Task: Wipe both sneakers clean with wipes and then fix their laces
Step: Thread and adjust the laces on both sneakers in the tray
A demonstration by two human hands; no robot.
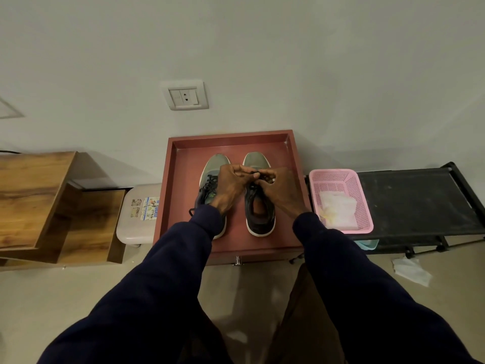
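Lacing step under way on the red tray [231,139].
Inside the tray, beside the left-side sneaker [211,166], left hand [231,186] and right hand [279,189] meet over the right-side sneaker [259,219], both pinching its dark lace [256,175]. Next, I judge, the knot needs an even pull.

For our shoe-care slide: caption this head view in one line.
Left hand and right hand pinch the right sneaker's lace, left sneaker beside it in a red tray.
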